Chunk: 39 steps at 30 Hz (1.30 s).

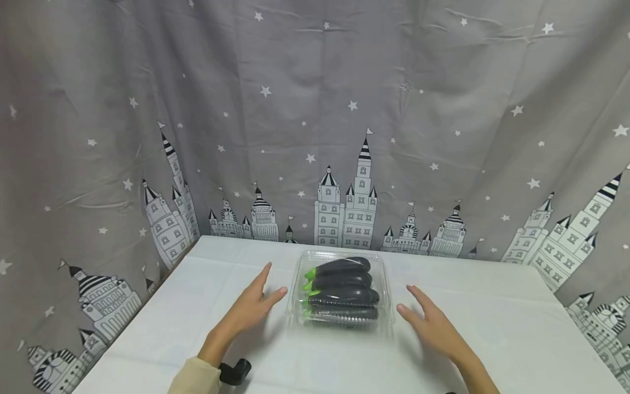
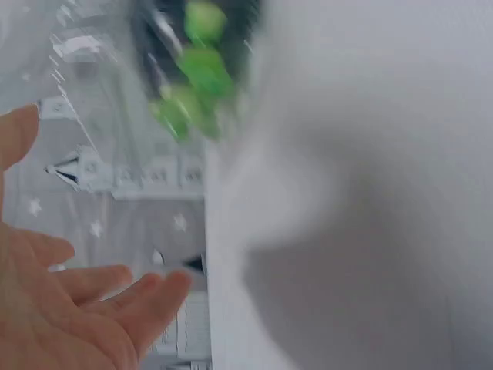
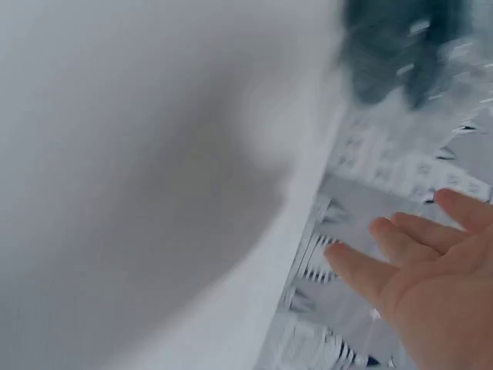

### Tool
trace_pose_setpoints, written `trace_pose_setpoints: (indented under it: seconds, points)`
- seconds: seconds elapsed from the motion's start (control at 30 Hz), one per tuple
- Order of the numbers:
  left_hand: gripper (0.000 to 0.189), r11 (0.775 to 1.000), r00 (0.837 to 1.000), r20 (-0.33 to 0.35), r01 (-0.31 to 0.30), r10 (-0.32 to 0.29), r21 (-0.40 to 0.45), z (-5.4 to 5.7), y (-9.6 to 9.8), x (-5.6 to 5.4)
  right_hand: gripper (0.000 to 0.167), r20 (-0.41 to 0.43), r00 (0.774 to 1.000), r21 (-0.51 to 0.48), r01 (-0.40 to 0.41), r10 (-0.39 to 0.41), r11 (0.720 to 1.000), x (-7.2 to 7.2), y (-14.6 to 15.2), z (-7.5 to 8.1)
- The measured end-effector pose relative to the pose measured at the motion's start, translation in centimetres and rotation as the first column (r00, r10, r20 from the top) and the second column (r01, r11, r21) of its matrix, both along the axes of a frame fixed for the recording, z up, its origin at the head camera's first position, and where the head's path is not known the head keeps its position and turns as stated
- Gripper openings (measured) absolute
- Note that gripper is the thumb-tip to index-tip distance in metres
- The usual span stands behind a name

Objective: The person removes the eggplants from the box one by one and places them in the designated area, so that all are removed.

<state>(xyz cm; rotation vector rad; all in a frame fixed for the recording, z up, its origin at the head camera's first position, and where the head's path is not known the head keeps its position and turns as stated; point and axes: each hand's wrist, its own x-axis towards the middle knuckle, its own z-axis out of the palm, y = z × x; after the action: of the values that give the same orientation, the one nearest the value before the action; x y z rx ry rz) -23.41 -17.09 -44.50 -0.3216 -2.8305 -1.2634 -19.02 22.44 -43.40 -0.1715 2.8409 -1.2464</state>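
Note:
A clear plastic clamshell box (image 1: 386, 295) sits on the white table, its lid over several dark eggplants (image 1: 344, 282). Their green stem ends (image 2: 204, 73) point left, toward my left hand (image 1: 251, 306). That hand is held a little left of the box, fingers extended and thumb spread, with nothing in it. On the other side, my right hand (image 1: 433, 325) is apart from the box too, palm turned inward and fingers extended. The eggplants' rounded ends (image 3: 400, 54) are blurred at the top of the right wrist view.
The white-covered table (image 1: 325, 364) reaches back to a grey curtain (image 1: 295, 65) printed with castles and stars. A black wrist device (image 1: 235, 372) shows at the left sleeve (image 1: 197, 377).

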Motion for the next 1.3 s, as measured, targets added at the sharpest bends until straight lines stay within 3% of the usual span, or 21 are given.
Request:
trace_pose_setpoints:
  seconds: [0.07, 0.13, 0.3, 0.6, 0.8, 1.07, 1.3]
  points:
    - [0.086, 0.997, 1.0, 0.012, -0.001, 0.0, 0.074, 0.5, 0.6, 0.3, 0.076, 0.056, 0.998, -0.136, 0.007, 0.0, 0.991, 0.2, -0.4, 0.8]
    - [0.087, 0.992, 1.0, 0.022, 0.002, -0.005, 0.124, 0.9, 1.2, 0.5, 0.076, 0.1, 0.995, -0.266, 0.017, 0.01, 0.964, 0.4, -0.7, 1.4]
    - [0.087, 0.979, 0.998, 0.049, 0.02, -0.031, 0.203, 1.4, 2.1, 0.9, 0.076, 0.142, 0.989, -0.43, 0.031, 0.033, 0.902, 0.7, -1.5, 1.6]
    - [0.097, 0.934, 0.984, 0.108, 0.093, -0.138, 0.345, 0.1, 2.5, 0.9, 0.082, 0.162, 0.986, -0.549, 0.047, 0.051, 0.835, 1.0, -3.1, 0.4]
    - [0.105, 0.929, 0.979, 0.151, 0.074, -0.137, 0.363, -0.6, 2.8, 0.9, 0.084, 0.186, 0.982, -0.559, 0.071, 0.042, 0.826, 0.9, -3.8, -0.2]
    - [0.112, 0.905, 0.963, 0.189, 0.099, -0.191, 0.413, -1.1, 3.4, 0.5, 0.086, 0.203, 0.979, -0.561, 0.089, 0.033, 0.823, 1.0, -4.3, -0.7]
    - [0.11, 0.914, 0.966, 0.198, 0.076, -0.167, 0.399, -1.3, 3.6, 0.8, 0.082, 0.174, 0.985, -0.578, 0.085, 0.021, 0.812, 0.8, -4.7, -0.8]
